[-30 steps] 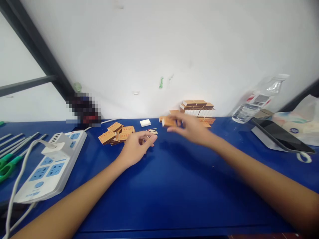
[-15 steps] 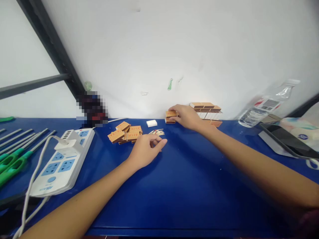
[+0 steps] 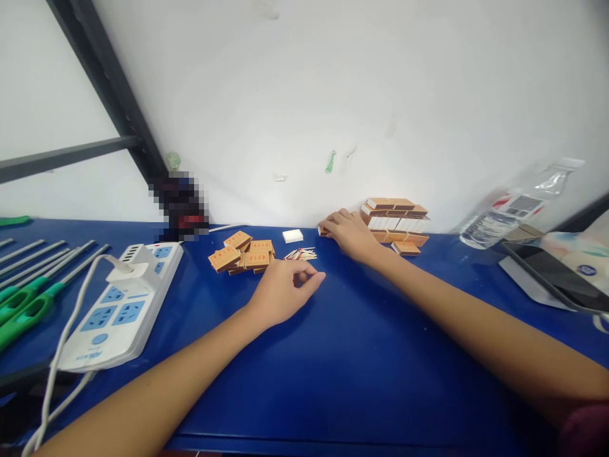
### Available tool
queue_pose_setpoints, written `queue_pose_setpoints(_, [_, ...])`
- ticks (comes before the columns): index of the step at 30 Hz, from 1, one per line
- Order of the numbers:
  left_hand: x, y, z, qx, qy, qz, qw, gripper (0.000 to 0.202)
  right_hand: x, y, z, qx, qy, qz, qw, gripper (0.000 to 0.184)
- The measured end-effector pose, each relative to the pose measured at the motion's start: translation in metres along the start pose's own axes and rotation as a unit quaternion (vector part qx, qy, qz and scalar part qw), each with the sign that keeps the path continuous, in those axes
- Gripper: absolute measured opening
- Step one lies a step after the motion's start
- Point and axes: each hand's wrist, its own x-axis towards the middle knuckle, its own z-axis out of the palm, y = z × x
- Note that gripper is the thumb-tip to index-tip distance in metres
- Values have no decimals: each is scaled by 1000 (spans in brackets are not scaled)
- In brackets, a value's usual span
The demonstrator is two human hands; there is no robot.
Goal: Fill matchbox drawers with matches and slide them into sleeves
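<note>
My right hand (image 3: 351,236) is lowered at the wall, its fingers curled over a matchbox (image 3: 322,231) whose left end shows; the rest is hidden beneath the hand. Just right of it stands a layered structure of matchboxes (image 3: 391,204), with upright white pieces (image 3: 399,223) between its upper and lower rows. A single matchbox (image 3: 405,248) lies in front of that. My left hand (image 3: 280,291) rests on the desk, loosely curled with thumb and fingers apart, and nothing shows in it. Beyond it are loose matches (image 3: 302,254) and a pile of matchboxes (image 3: 240,255).
A small white box (image 3: 292,236) lies near the wall on the blue desk (image 3: 361,381). To the left are a power strip (image 3: 118,311) with a cable and green-handled scissors (image 3: 31,311). At right, a water bottle (image 3: 518,203) leans at the wall near a dark tablet-like device (image 3: 556,270).
My right hand has moved down and slightly left, flattening over the matchboxes by the wall. The single matchbox before the structure is now uncovered. My left hand stays nearly still; the view shifts slightly.
</note>
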Motion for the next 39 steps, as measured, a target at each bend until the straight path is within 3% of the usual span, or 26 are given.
queue_pose_setpoints(15, [-2, 2, 1, 38, -7, 23, 999, 33, 7, -15, 1, -76, -20, -52, 996, 31])
queue_pose_setpoints(20, [-2, 2, 1, 48, -8, 29, 998, 32, -1, -17, -11, -64, -9, -52, 997, 33])
queue_pose_setpoints(23, [-4, 2, 3, 65, -13, 47, 997, 29, 3, -31, -27, 9, 25, -48, 999, 32])
queue_pose_setpoints(26, [-8, 3, 5, 82, -47, 86, 992, 26, 22, -58, -47, 196, 42, -98, 975, 32])
queue_pose_setpoints(29, [-11, 3, 7, 94, -93, 140, 981, 26, 51, -93, -66, 292, -46, -144, 944, 51])
queue_pose_setpoints(32, [-12, 2, 8, 104, -93, 171, 975, 25, 78, -120, -77, 248, -158, -110, 950, 76])
queue_pose_setpoints(35, [-13, 1, 8, 110, -81, 178, 975, 24, 94, -132, -78, 199, -245, -104, 943, 72])
queue_pose_setpoints(39, [-15, 1, 10, 116, -81, 193, 971, 23, 98, -131, -73, 191, -275, -95, 938, 62])
